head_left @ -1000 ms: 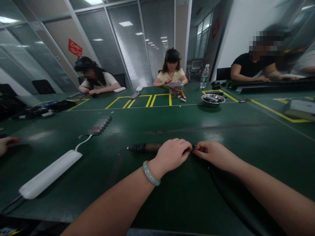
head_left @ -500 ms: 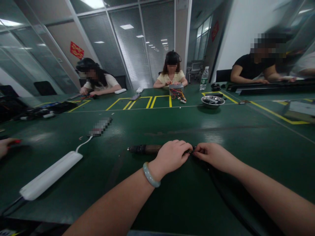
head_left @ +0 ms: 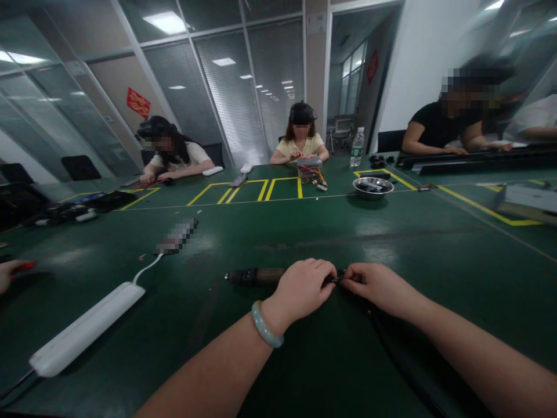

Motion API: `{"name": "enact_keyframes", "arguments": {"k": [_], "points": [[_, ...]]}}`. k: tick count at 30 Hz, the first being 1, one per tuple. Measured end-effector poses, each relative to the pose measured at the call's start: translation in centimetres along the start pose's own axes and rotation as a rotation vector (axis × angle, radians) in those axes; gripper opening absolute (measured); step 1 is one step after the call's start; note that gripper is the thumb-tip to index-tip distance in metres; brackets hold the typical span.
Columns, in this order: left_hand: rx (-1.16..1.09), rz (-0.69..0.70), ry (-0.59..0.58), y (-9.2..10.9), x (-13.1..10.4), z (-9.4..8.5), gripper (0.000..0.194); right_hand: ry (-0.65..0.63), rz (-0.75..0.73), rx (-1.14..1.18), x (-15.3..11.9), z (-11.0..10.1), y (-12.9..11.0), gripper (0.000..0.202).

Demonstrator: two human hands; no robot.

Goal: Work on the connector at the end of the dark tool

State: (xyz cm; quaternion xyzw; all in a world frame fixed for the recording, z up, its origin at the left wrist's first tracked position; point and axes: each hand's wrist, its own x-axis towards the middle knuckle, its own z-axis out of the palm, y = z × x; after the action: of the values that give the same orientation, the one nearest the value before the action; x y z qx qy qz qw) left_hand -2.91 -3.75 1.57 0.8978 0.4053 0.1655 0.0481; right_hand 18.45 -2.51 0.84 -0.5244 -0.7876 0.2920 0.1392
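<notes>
A dark electric screwdriver (head_left: pixel 265 277) lies across the green table, its metal tip pointing left. My left hand (head_left: pixel 306 288), with a pale green bangle at the wrist, is wrapped round the tool's right end. Close beside it, my right hand (head_left: pixel 369 284) pinches the end of a black cable (head_left: pixel 389 342) where it meets the screwdriver. The fingertips of both hands nearly touch. The joint between cable and tool is mostly covered by fingers, so I cannot tell whether it is plugged in. From my right hand the cable runs toward the table's near edge.
At left lies a white power bank-like bar (head_left: pixel 89 331), joined by a white cord to a blurred-out device (head_left: pixel 176 235). A metal bowl (head_left: pixel 373 194) of dark parts and a water bottle (head_left: pixel 357 147) stand farther back. Several people sit around; one person's hand (head_left: pixel 6 273) shows at far left.
The whole view has tilted slightly, so things sit a little lower in the picture. Both hands keep their places at the screwdriver's end.
</notes>
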Motion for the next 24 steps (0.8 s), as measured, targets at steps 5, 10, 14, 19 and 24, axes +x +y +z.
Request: {"name": "enact_keyframes", "arguments": {"k": [5, 10, 14, 19, 24], "points": [[-0.012, 0.006, -0.003, 0.09, 0.05, -0.28, 0.014, -0.006, -0.004, 0.012, -0.12, -0.21, -0.30, 0.023], [-0.018, 0.027, -0.010, 0.12, 0.07, -0.38, 0.014, -0.008, -0.009, -0.005, -0.20, -0.44, -0.63, 0.024], [-0.018, 0.025, -0.017, 0.18, 0.12, -0.44, 0.015, -0.014, -0.008, 0.005, -0.17, -0.45, -0.57, 0.025], [-0.033, 0.026, -0.024, 0.21, 0.15, -0.66, 0.015, -0.019, 0.009, 0.029, -0.19, -0.39, -0.42, 0.026], [-0.048, 0.022, -0.019, 0.20, 0.09, -0.62, 0.015, -0.016, -0.001, 0.032, -0.16, -0.37, -0.44, 0.026]]}}
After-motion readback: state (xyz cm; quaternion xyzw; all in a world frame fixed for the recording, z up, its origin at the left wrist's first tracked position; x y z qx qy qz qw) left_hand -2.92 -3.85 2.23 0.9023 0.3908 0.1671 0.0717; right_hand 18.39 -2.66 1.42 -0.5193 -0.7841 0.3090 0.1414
